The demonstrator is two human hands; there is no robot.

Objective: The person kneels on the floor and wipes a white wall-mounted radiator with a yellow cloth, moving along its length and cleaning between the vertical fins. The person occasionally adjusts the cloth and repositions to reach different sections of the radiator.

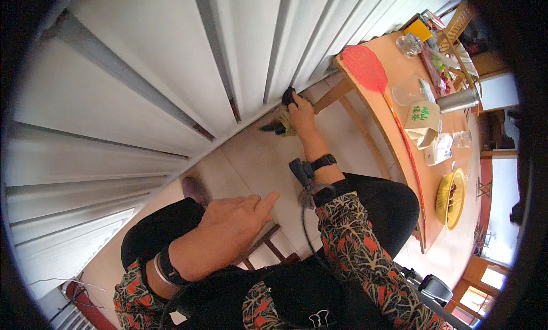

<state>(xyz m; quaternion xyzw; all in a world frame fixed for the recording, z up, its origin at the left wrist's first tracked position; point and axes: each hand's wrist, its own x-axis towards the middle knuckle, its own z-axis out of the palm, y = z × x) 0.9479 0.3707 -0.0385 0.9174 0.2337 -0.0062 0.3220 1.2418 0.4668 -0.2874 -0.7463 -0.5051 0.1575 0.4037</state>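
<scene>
My right hand reaches forward to the floor at the foot of a white ridged panel. Its fingertips pinch a small black item, possibly cloth, against the panel's lower edge. Just beside that hand lies a dark and yellowish-green bundle, partly covered by the wrist side of the hand and too blurred to name. Over my lap, my left hand hangs with its fingers stretched out and nothing visible in it; the palm side is hidden. Both wrists wear black bands.
To the right stands a wooden table bearing a red fly swatter, a paper bag with writing, a metal cylinder, glassware and a yellow basket. A table leg rises near my right hand. A cable hangs by my right sleeve.
</scene>
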